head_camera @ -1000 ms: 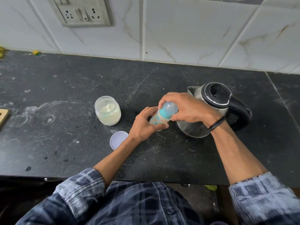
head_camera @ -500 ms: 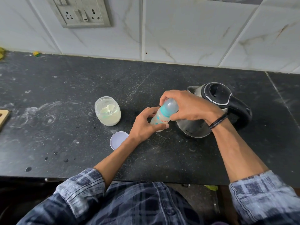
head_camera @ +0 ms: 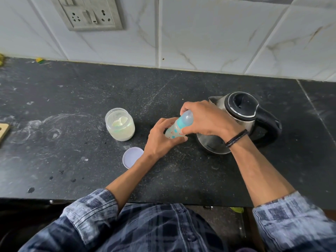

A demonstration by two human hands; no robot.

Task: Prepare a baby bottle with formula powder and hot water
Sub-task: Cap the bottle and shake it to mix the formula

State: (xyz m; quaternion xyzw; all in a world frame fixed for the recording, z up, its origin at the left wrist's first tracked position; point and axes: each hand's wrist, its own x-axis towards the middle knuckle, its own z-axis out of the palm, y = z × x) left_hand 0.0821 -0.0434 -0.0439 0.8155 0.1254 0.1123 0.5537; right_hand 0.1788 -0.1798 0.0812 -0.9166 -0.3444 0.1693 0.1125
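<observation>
Bottle (head_camera: 175,131) sits mid-counter (head_camera: 72,160), tilted, top leaning toward the kettle (head_camera: 241,113). Left hand (head_camera: 161,140) grips the body, fingers curled round it from the lower left. Right hand (head_camera: 205,119) wraps the blue cap (head_camera: 187,118) from above, fingers clenched on it. Can't tell if the base touches the counter.

Kettle is just right of the bottle and the right wrist crosses in front of it, so the gap there is tight. Its spout is just behind the right hand and its handle points right.

Jar (head_camera: 120,124) is open with powder inside, near the left hand but apart from it. Its lid (head_camera: 131,157) lies flat nearer the front edge, just beside the left forearm.

Wide gap from the jar to the board (head_camera: 3,130) at the left frame edge. Broad strip of counter between the hands and the wall (head_camera: 218,33), with a socket (head_camera: 89,13) up on it at left. Both forearms cross the front edge.
</observation>
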